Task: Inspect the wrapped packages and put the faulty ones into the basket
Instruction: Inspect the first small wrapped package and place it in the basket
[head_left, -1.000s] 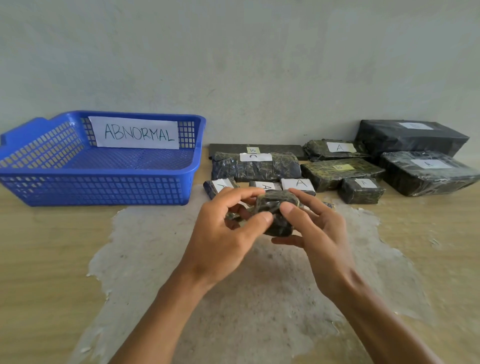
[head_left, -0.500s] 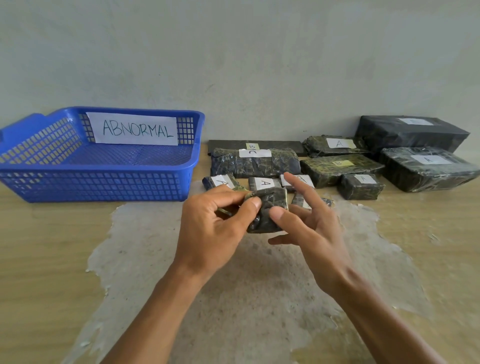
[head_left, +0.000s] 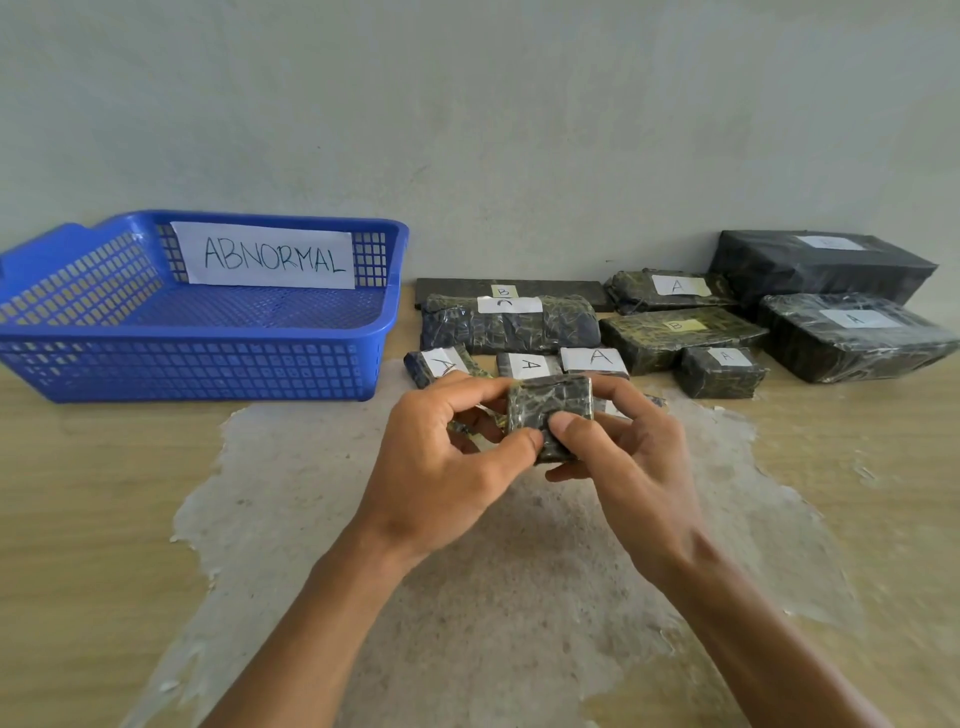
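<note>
Table (head_left: 78, 519): wooden top, pale grain; a wide rough patch where the surface layer is peeled lies under both hands.
Basket (head_left: 197, 364): blue plastic, lattice walls, rectangular, well left of the fingers; paper sign reading ABNORMAL on its far wall.
Big black package (head_left: 810, 265): largest parcel, matte dark wrap, far right and beyond the fingers, against the wall.
Second large package (head_left: 852, 338): glossy film, white label A, right of the fingers.
Long package (head_left: 506, 325): crinkled dark wrap, white label on top, just beyond the fingers.
Small labelled packages (head_left: 597, 358): a row marked A, directly behind the fingertips, partly hidden by them.
Held package (head_left: 549, 410): small, block-shaped, dark with greenish crackled shine under clear film; raised above the table, between both hands, one broad face toward the camera; no label visible on that face.
Left hand (head_left: 441, 467): fingers curled round the package's left edge, thumb pressing its lower front.
Right hand (head_left: 634, 462): thumb on the lower front face beside the left thumb, fingers wrapped behind the right side.
</note>
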